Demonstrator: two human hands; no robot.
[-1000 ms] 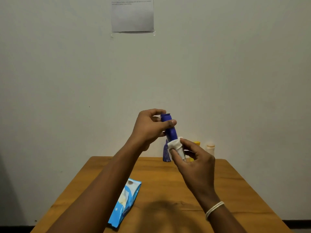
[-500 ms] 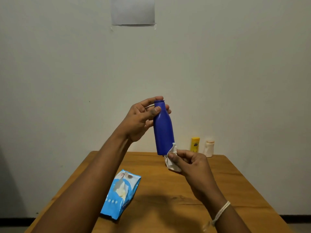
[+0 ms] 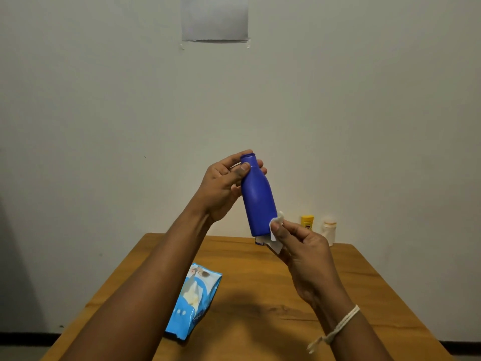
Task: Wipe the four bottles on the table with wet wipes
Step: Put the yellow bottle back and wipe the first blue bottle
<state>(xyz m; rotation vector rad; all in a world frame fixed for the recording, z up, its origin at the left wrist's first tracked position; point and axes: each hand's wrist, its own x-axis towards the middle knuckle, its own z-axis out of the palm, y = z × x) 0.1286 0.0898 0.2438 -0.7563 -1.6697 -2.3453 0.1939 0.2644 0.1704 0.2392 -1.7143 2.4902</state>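
Note:
A blue bottle (image 3: 257, 199) is held upright in the air above the table, slightly tilted. My left hand (image 3: 223, 188) grips its neck near the cap end. My right hand (image 3: 302, 246) pinches a white wet wipe (image 3: 276, 231) against the bottle's lower right side. A yellow bottle (image 3: 307, 221) and a small white bottle (image 3: 329, 229) stand at the table's far edge by the wall. A sliver of another blue thing (image 3: 260, 241) shows just below the held bottle; I cannot tell what it is.
A light blue wet wipes pack (image 3: 194, 306) lies on the wooden table (image 3: 250, 295) under my left forearm, with a wipe poking out. A sheet of paper (image 3: 214, 18) is taped to the wall behind.
The bottle went from being wrapped in the wipe at mid-body to held higher and more upright. The wipe slid down to the bottle's base and now presses on its lower right side.

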